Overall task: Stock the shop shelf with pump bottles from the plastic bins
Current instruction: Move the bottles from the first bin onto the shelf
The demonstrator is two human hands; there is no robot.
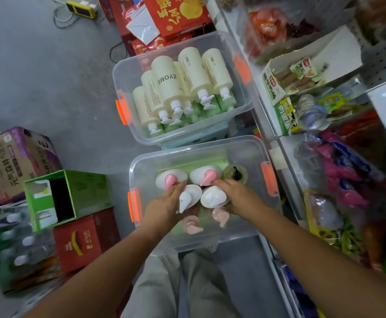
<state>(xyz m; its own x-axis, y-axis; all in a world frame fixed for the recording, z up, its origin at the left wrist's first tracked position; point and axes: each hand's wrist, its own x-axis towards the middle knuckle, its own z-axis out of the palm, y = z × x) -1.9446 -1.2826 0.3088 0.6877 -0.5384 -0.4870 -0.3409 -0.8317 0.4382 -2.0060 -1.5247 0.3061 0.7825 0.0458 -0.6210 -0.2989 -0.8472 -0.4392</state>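
I have both hands down in the near clear plastic bin with orange latches (212, 243), where the pump bottles stand upright so their heads can be taken from above. My left hand (164, 206) has its grip curled against the white bottle with the white pump (188, 198), fingers touching it; whether it is fully closed I cannot tell. My right hand (237, 198) rests over the other white-capped bottle (212, 196), grip likewise unclear. The far bin of cream bottles lying flat (182, 88) waits beside the shop shelf (277, 143)
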